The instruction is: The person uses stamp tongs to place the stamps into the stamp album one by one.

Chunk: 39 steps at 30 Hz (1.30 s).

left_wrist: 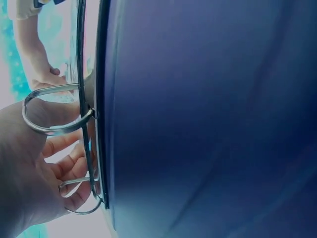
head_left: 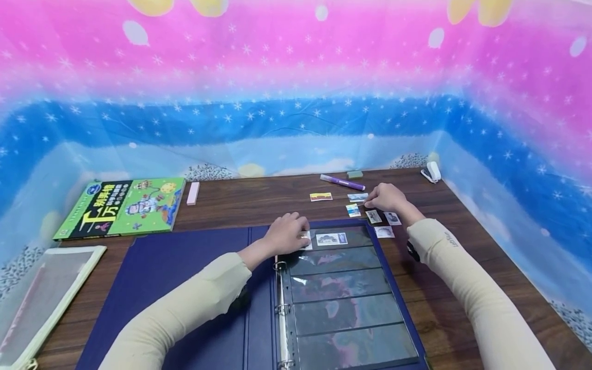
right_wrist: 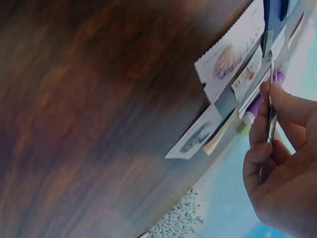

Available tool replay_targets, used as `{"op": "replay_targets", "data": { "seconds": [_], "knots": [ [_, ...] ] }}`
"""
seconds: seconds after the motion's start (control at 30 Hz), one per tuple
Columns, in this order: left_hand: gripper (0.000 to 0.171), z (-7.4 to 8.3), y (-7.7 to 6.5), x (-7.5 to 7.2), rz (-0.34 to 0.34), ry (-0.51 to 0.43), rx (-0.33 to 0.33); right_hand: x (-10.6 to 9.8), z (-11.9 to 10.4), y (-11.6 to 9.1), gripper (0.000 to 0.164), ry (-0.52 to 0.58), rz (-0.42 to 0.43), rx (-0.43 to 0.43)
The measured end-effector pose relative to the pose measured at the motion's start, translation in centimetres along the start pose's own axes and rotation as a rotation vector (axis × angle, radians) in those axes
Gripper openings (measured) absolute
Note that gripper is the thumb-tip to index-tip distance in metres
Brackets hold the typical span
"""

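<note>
My right hand (head_left: pixel 387 198) pinches metal tweezers (right_wrist: pixel 271 121) among the loose stamps on the table. Closest to it lie a blue stamp (head_left: pixel 357 197), a small blue-and-yellow stamp (head_left: pixel 353 210) and a brownish stamp (head_left: pixel 373 217). Whether the tweezer tips grasp a stamp cannot be made out. My left hand (head_left: pixel 288 234) rests at the top of the black stamp page (head_left: pixel 339 285), beside the binder rings (left_wrist: pixel 58 130), fingers slightly bent. A stamp (head_left: pixel 307 241) is partly covered by that hand. Another stamp (head_left: pixel 331 239) sits in the top strip of the page.
The open navy binder (head_left: pixel 185 272) takes up the table's front. More stamps (head_left: pixel 384 232) lie right of it, a yellow-red stamp (head_left: pixel 321 196) behind. Around stand a purple marker (head_left: pixel 342 182), a stapler (head_left: pixel 432 172), a green book (head_left: pixel 125 205), a pink-white block (head_left: pixel 193 193) and a zip pouch (head_left: pixel 46 298).
</note>
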<state>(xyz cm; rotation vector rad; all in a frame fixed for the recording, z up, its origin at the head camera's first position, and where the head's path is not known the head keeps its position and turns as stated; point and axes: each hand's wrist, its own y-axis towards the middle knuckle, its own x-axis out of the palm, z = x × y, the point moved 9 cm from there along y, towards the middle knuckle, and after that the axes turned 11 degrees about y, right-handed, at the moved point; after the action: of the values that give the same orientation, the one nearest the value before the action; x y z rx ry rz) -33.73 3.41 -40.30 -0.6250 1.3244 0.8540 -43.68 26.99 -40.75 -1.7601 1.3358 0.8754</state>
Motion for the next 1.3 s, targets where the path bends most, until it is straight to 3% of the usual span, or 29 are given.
{"op": "replay_targets", "data": {
  "seconds": [0.2, 0.4, 0.6, 0.77, 1.03, 1.3],
  "knots": [
    [0.019, 0.4, 1.6, -0.2, -0.083, -0.067, -0.004, -1.2, -0.2, -0.3, 0.023, 0.024, 0.09, 0.014],
    [0.028, 0.6, 3.3, 0.2, -0.175, -0.236, -0.062, -2.0, -1.4, -1.0, 0.024, 0.108, 0.118, -0.027],
    [0.03, 1.8, 4.7, 0.5, -0.161, -0.371, -0.047, -1.9, -1.9, -1.7, 0.024, 0.197, 0.11, -0.049],
    [0.019, 2.9, 5.2, 1.2, -0.159, -0.449, -0.044, -1.8, -2.0, -2.5, 0.025, 0.261, 0.109, -0.066],
    [0.013, 3.4, 5.2, 1.9, -0.1, -0.484, -0.039, -0.8, -1.2, -2.9, 0.023, 0.3, 0.073, -0.032],
    [0.012, 3.6, 5.2, 2.2, -0.088, -0.539, -0.049, 0.3, -0.3, -3.5, 0.025, 0.351, 0.041, 0.007]
  ]
}}
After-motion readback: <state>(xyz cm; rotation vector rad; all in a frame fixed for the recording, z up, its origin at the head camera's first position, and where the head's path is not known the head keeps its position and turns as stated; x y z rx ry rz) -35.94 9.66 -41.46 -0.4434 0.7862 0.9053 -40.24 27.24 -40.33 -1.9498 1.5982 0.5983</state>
